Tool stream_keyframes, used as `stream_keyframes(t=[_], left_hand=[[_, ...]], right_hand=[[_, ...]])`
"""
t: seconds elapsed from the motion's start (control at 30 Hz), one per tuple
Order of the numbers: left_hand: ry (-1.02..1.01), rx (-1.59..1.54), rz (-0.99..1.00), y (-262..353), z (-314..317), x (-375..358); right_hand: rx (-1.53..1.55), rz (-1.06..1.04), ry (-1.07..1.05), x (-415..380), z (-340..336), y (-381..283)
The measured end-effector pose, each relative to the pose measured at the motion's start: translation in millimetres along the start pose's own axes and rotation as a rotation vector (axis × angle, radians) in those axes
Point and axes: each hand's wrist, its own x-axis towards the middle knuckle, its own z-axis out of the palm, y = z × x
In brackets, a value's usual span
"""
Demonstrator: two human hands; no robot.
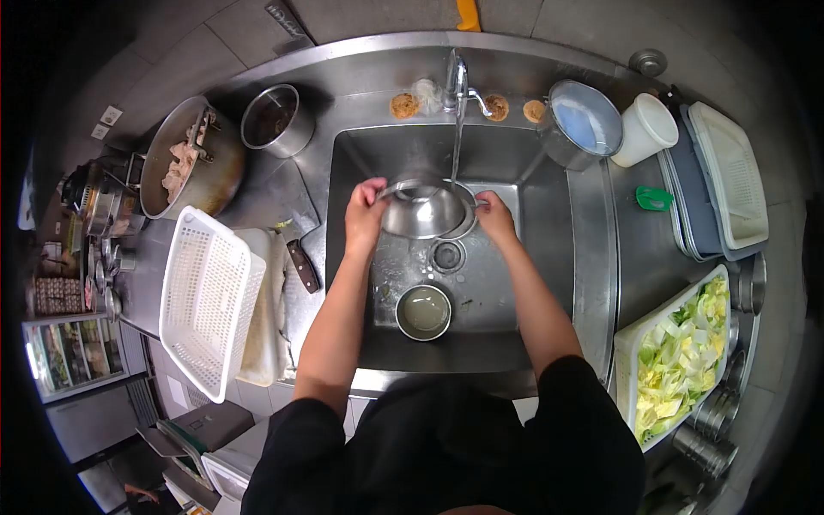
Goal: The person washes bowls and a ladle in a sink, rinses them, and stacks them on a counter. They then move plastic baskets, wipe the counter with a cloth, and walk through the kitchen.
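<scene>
My left hand (366,206) is closed on the edge of a shiny steel bowl (421,215), tilted and slightly blurred, over the sink (541,292). My right hand (496,216) pinches the rim or handle of a second round steel vessel (466,225), partly hidden behind the bowl. From the tap (459,86), a stream of water falls onto or just behind these two pieces. Below them is the drain (447,256). A small round metal container (424,312) with cloudy liquid stands on the sink floor nearer to me.
Left of the sink are a knife (302,266), a white perforated basket (210,300), a big pot with pale meat (178,172) and a steel pot (276,120). Scrubbers (404,106) lie by the tap. On the right stand a bucket (648,129) and a basket of cut cabbage (682,360).
</scene>
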Motion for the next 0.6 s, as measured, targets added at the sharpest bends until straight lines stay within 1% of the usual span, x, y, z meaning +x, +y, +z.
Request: stream_keyframes(t=[0.03, 0.1, 0.13, 0.17, 0.2, 0.27, 0.3, 0.37, 0.4, 0.43, 0.47, 0.5, 0.57, 0.6], left_hand=[[-0.013, 0.210, 0.021, 3.8, -11.2, -15.7], [-0.072, 0.478, 0.000, 19.2, -26.2, -51.6], [-0.096, 0.510, 0.038, 20.9, -32.2, -69.0], [-0.119, 0.543, 0.077, 22.0, -38.3, -84.2], [-0.131, 0.567, 0.069, 25.3, -44.1, -98.4], [-0.140, 0.604, 0.067, 31.5, -55.3, -121.5], [-0.133, 0.620, -0.008, 32.7, -62.5, -131.9], [-0.083, 0.629, -0.046, 34.9, -70.1, -148.2], [-0.067, 0.640, 0.005, 36.7, -72.8, -152.2], [-0.057, 0.640, -0.007, 38.3, -75.6, -156.3], [-0.044, 0.652, -0.048, 39.9, -78.5, -160.1], [-0.035, 0.662, -0.087, 41.0, -80.7, -163.1], [-0.029, 0.642, -0.082, 40.5, -82.7, -164.5], [-0.030, 0.643, -0.073, 40.2, -83.0, -164.2]], right_hand=[[-0.002, 0.006, -0.007, 15.8, 10.9, 18.0], [-0.139, 0.107, 0.057, 47.0, 39.5, 60.2], [-0.138, 0.111, 0.043, 55.7, 46.5, 65.5], [-0.261, 0.137, 0.071, 63.8, 54.9, 69.0], [-0.385, 0.161, 0.095, 70.5, 63.6, 71.3], [-0.409, 0.187, 0.047, 84.0, 75.8, 76.0], [-0.434, 0.213, 0.018, 88.9, 81.5, 74.8], [-0.484, 0.225, -0.007, 95.7, 93.6, 77.2], [-0.509, 0.228, 0.035, 99.0, 96.1, 81.7], [-0.533, 0.231, 0.081, 100.8, 99.6, 85.6], [-0.575, 0.132, 0.127, 92.0, 94.9, 76.5], [-0.580, 0.133, 0.121, 90.7, 93.3, 74.7], [-0.607, 0.046, 0.077, 89.0, 84.9, 74.3], [-0.612, 0.046, 0.083, 88.0, 81.8, 74.5]])
